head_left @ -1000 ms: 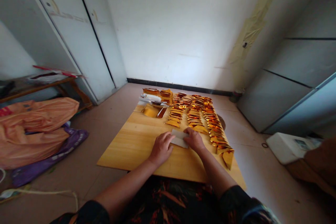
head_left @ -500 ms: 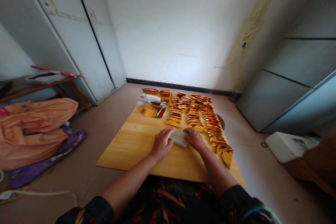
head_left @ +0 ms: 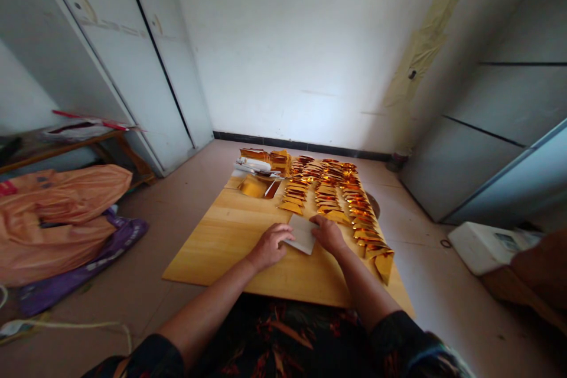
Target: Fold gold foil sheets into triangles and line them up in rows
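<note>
A small pale grey sheet of paper (head_left: 303, 235) lies on the wooden board in front of me, between my hands. My left hand (head_left: 270, 245) has its fingers bent at the sheet's left edge, thumb and fingertips pinching it. At the upper right edge, my right hand (head_left: 330, 235) grips the same sheet, its fingertips partly hidden. Beyond the hands stand rows of folded gold foil pieces (head_left: 292, 198), the nearest row end close to the sheet. More folded gold pieces (head_left: 363, 224) run down the board's right side.
The wooden board (head_left: 212, 248) carries a loose gold foil stack (head_left: 253, 186) and white paper rolls (head_left: 253, 165) at its far left. Orange and purple bags (head_left: 66, 218) lie on the floor at left. A white box (head_left: 482, 248) sits at right, and cabinets stand on both sides.
The grey sheet, folded over before, now lies opened out wider and flatter. My left hand has shifted slightly down and its fingers have turned; my right hand stays about where it was.
</note>
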Motion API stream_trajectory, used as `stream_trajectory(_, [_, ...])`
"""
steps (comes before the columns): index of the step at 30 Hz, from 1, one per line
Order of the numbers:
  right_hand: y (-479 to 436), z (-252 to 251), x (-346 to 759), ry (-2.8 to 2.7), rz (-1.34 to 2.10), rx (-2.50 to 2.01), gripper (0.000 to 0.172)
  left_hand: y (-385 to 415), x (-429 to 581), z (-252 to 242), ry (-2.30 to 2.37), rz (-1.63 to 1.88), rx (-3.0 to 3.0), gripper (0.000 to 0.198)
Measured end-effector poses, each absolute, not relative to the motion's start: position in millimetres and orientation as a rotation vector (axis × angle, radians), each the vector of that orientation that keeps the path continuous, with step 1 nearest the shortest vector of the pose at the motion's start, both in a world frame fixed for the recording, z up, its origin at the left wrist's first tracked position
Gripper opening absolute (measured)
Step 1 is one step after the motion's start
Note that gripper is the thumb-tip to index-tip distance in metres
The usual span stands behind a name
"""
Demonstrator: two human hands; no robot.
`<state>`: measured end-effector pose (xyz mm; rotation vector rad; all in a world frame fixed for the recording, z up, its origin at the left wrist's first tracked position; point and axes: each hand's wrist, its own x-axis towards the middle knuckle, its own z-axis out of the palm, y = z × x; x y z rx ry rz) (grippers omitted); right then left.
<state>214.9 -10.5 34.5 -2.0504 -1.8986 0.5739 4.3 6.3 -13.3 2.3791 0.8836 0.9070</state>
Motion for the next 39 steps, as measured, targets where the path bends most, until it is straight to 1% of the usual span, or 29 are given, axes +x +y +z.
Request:
stream_trajectory(2, [-10,34,214,-1.897,0.554,-2.071,0.041,6,1,-12,0.872,0.889,2.367,0.054])
stream_trajectory(3, [-10,34,214,-1.896,0.543,-2.076,0.041,6,0,-11,0.889,0.893,2.361,0.055])
stream_trajectory(5, [-10,33,214,-1.898,0.530,-2.075,0.041,7,1,-9,0.962,0.936,2.335,0.052])
stream_trajectory(8, [-9,32,215,-1.897,0.531,-2.078,0.041,8,5,-6,1.069,1.029,2.246,0.040])
stream_trajectory(11, [-10,29,215,-1.873,0.514,-2.109,0.041,9,11,-3,1.121,1.074,2.140,0.033])
stream_trajectory(16, [-11,25,213,-1.871,0.431,-2.101,0.040,9,18,2,1.225,1.081,1.946,0.034])
stream_trajectory(19, [-9,26,213,-1.880,0.437,-2.120,0.041,10,19,4,1.319,1.066,1.904,0.029])
stream_trajectory(26, [-7,33,210,-1.882,0.432,-2.190,0.039,9,14,10,1.515,0.946,1.840,0.027])
stream_trajectory(30, [-9,33,209,-1.887,0.428,-2.190,0.039,6,15,12,1.404,0.884,1.637,0.030])
stream_trajectory(33, [-8,33,210,-1.888,0.422,-2.181,0.039,2,19,12,1.236,0.841,1.553,0.028])
stream_trajectory(35, [-8,33,210,-1.890,0.425,-2.181,0.039,0,22,13,1.203,0.794,1.593,0.025])
stream_trajectory(39, [-8,35,210,-1.889,0.452,-2.182,0.040,-1,27,16,1.307,0.722,1.779,0.027])
